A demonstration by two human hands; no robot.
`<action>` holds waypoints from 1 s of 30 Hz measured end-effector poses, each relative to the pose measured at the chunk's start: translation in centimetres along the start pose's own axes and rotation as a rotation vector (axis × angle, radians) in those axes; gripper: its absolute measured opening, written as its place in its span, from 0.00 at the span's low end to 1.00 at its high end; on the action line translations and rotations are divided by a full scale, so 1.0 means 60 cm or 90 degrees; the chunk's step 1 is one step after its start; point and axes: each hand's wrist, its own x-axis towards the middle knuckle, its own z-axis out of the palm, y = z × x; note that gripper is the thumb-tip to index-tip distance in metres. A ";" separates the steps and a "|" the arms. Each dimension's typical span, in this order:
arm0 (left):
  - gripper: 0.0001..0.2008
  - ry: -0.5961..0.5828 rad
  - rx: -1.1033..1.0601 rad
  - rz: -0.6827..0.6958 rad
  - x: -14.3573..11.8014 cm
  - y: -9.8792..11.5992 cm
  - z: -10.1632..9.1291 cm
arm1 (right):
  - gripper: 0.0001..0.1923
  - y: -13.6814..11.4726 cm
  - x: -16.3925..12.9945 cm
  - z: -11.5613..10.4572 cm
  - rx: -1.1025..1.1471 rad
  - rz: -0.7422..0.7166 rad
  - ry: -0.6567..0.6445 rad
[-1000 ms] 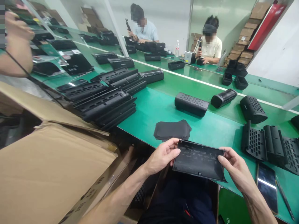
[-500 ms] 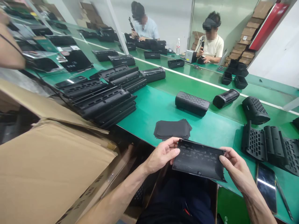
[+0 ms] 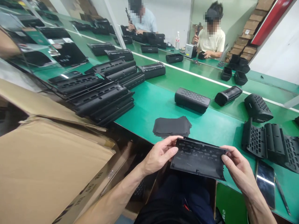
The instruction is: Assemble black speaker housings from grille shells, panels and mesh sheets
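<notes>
The fingers of the left hand [image 3: 157, 158] and the right hand [image 3: 240, 166] are closed on opposite ends of a black slotted panel [image 3: 198, 161], thumbs over its inner face. It is held up between them at the counter's [image 3: 149, 102] near edge. Against a second ago the grip is the same, but the panel is turned slightly and its slots show more plainly; I judge the work to be at the same step, with the panel being handled rather than put down. Its long axis runs from one hand's fingers to the other's, the right end lower in view, the hollow side facing the wearer. Just beyond the left fingers lies a pile of black sheets [image 3: 171, 127]; farther past them, a slotted housing [image 3: 192, 100]. Right of the right fingers are loose slotted panels [image 3: 254, 143] and a phone [image 3: 265, 183].
</notes>
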 end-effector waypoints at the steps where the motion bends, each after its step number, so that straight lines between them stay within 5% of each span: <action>1: 0.22 0.000 -0.005 -0.001 0.000 -0.001 0.000 | 0.22 0.001 0.000 0.000 0.005 0.005 -0.003; 19: 0.28 0.025 -0.263 -0.030 0.014 -0.016 -0.008 | 0.25 -0.030 0.015 0.033 0.246 0.092 0.020; 24: 0.48 -0.063 -0.417 0.082 0.010 -0.029 0.032 | 0.26 -0.051 0.020 0.072 0.378 0.128 0.032; 28: 0.43 -0.081 -0.408 0.084 0.022 -0.041 0.063 | 0.24 -0.071 0.041 0.090 0.400 0.116 -0.070; 30: 0.39 -0.064 -0.439 0.093 0.030 -0.048 0.063 | 0.26 -0.090 0.082 0.080 0.328 0.108 -0.055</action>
